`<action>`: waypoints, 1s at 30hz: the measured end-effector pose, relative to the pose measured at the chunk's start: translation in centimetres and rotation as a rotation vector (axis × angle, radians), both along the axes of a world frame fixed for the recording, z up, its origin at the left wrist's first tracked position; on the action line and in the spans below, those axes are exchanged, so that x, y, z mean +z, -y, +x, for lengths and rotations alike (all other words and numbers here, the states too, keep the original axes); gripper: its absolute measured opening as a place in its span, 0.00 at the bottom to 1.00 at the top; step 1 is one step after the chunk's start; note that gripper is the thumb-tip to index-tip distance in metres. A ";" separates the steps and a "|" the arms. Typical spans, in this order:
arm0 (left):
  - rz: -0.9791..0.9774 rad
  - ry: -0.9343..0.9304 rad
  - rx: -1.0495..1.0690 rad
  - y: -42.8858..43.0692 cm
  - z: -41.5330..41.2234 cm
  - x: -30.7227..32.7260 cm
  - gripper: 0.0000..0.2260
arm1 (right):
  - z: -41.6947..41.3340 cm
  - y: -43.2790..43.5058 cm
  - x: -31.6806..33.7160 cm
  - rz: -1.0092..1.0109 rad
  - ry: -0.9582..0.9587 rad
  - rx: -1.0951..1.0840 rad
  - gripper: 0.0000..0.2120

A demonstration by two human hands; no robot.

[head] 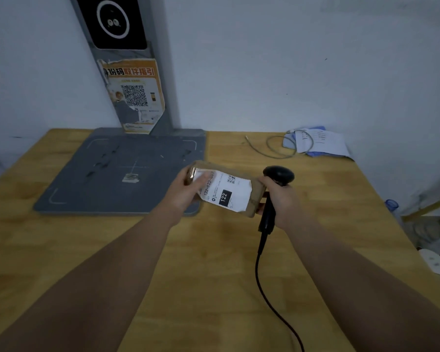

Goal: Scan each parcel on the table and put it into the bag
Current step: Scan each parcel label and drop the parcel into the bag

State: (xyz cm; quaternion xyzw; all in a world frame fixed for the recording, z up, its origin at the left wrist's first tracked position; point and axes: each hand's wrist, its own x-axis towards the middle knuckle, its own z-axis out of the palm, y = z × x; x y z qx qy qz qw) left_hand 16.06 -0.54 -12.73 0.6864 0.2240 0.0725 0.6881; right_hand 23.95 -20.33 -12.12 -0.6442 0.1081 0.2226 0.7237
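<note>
Grips the left end of the parcel (230, 193) with the left hand (184, 193), thumb laid over the label's edge, just left of frame centre and raised off the table (214, 275). Clenches the right hand (282, 203) round the handle of a black scanner (278, 174), just right of centre, close beside the parcel's right end; cannot tell whether those fingers touch the box.

Looks light, judging by the easy one-handed hold. Probably stiff cardboard, so unlikely to sag or crush. Glossy tape at the left end, likely slick under the fingers. Best taken across the short ends or the bare brown sides, clear of the label, to keep the code open to the scanner.

Small brown box, tilted, label up. White label curling at its edges, printed with a small QR code, a line of digits and a black block reading 122.

Beyond the hands: a black cable (261, 275) running to the bottom edge; a grey pad (99, 179) with white corner marks at centre left; above it a grey post with an orange poster (135, 97); toward the upper right of the tabletop, a loop of wire (280, 148) beside folded papers (323, 144). No bag plainly visible.
</note>
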 end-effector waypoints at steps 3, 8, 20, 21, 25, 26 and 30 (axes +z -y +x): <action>0.147 -0.002 -0.033 0.6 -1.3 0.4 0.21 | -2.0 1.1 -0.7 -0.043 -0.110 0.064 0.05; 0.336 -0.175 -0.117 1.5 -3.8 -1.2 0.18 | -6.2 3.2 -3.9 -0.099 -0.324 0.115 0.07; 0.692 -0.166 -0.144 3.9 -6.4 -5.6 0.24 | -9.2 6.2 -4.1 -0.690 0.601 0.173 0.08; 0.758 -0.154 -0.191 3.9 -6.5 -5.5 0.20 | -9.4 6.1 -3.4 -0.650 0.587 0.255 0.07; 0.922 -0.125 -0.443 3.0 -6.9 -5.6 0.12 | -9.6 5.9 -2.1 -0.599 0.361 0.564 0.05; 0.876 -0.136 -0.477 2.7 -7.0 -5.5 0.13 | -9.7 6.1 -1.8 -0.597 0.350 0.588 0.03; 0.633 -0.219 -0.524 2.0 -6.9 -5.4 0.22 | -9.8 6.8 -0.6 -0.633 0.343 0.639 0.09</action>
